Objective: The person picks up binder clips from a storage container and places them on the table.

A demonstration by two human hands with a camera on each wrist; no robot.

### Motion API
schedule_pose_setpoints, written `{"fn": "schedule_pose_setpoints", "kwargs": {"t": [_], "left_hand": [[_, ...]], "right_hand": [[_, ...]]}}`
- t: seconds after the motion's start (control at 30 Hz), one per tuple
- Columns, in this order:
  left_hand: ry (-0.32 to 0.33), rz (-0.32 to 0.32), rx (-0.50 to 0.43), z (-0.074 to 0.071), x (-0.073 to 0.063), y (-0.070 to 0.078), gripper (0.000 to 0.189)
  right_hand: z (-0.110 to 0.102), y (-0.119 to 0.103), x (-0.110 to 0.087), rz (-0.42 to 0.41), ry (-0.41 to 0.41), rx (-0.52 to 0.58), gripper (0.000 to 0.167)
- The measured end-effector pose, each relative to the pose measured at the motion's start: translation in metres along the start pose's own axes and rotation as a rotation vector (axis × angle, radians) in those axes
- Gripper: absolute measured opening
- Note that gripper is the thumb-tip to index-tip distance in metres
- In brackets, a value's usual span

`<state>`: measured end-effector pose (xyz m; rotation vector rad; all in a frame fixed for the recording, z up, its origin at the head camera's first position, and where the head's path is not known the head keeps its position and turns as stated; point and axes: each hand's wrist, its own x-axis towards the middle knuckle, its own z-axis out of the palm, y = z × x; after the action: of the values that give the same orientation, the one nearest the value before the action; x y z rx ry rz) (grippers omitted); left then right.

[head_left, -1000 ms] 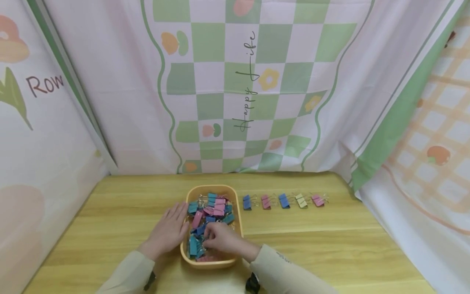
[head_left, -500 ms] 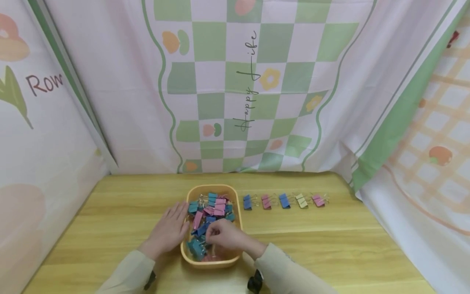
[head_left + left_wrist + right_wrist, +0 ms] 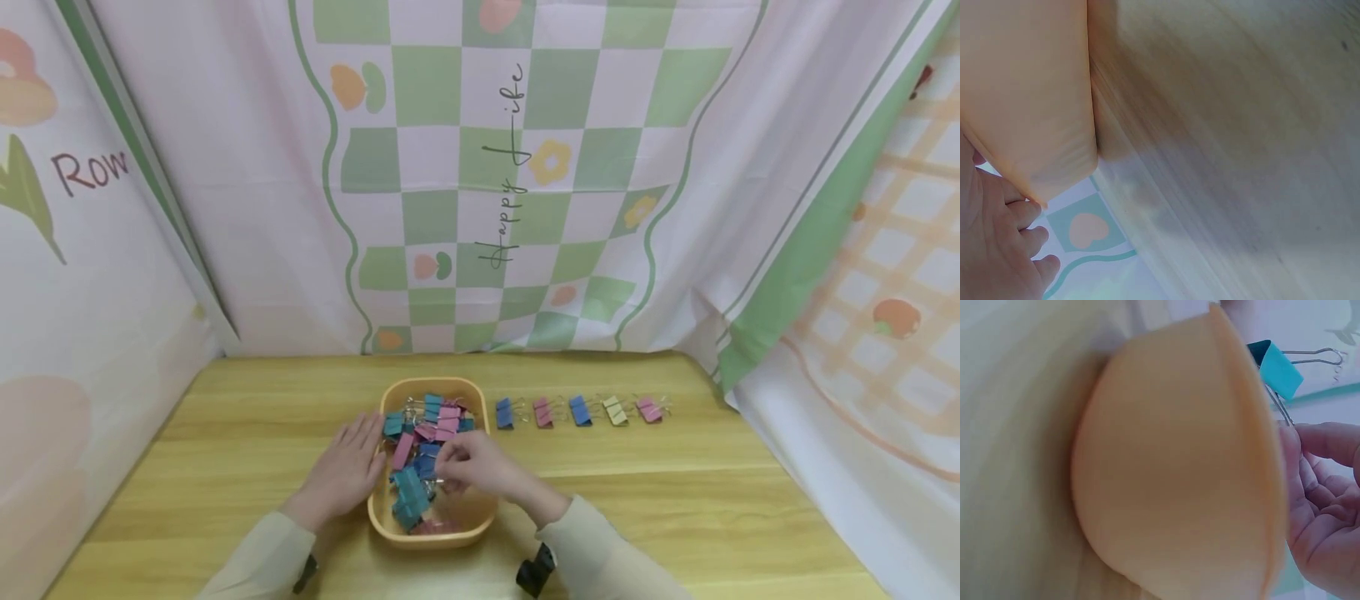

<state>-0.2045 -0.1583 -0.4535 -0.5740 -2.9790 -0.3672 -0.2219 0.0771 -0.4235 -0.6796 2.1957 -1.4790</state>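
Note:
An orange-yellow plastic basket point(image 3: 432, 542) holds a heap of teal, pink and blue binder clips point(image 3: 447, 423). My left hand point(image 3: 347, 467) rests along the basket's left side with its fingers extended, and the left wrist view shows those fingers point(image 3: 1032, 240) against the outer wall. Over the basket's right half, my right hand point(image 3: 480, 468) pinches a teal binder clip point(image 3: 1280, 370) by a wire handle between thumb and finger. That clip stands above the rim in the right wrist view. Teal clips point(image 3: 411, 498) show left of the hand in the head view.
To the right of the basket, a row of binder clips lies on the wooden table point(image 3: 637, 517): a blue clip point(image 3: 505, 413), pink, blue, a yellow clip point(image 3: 615, 410) and a pink clip point(image 3: 650, 409). A patterned curtain point(image 3: 495, 208) hangs behind the table.
My right hand has risen and shifted to the right inside the basket. Teal clips at the near left have moved and turned. My left hand has stayed in place.

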Motion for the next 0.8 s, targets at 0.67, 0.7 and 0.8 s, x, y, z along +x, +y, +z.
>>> {"fn": "schedule_pose_setpoints", "kwargs": {"t": [0.67, 0.7, 0.8], "left_hand": [[-0.014, -0.024, -0.025, -0.002, 0.000, 0.002, 0.056], [-0.013, -0.022, -0.024, -0.002, 0.000, 0.002, 0.056], [-0.010, -0.019, -0.024, -0.002, 0.000, 0.002, 0.056]], "right_hand": [[-0.073, 0.018, -0.019, 0.022, 0.236, 0.102, 0.023], [-0.077, 0.021, -0.019, 0.029, 0.252, 0.106, 0.024], [-0.088, 0.027, -0.022, 0.058, 0.298, 0.107, 0.025]]}}
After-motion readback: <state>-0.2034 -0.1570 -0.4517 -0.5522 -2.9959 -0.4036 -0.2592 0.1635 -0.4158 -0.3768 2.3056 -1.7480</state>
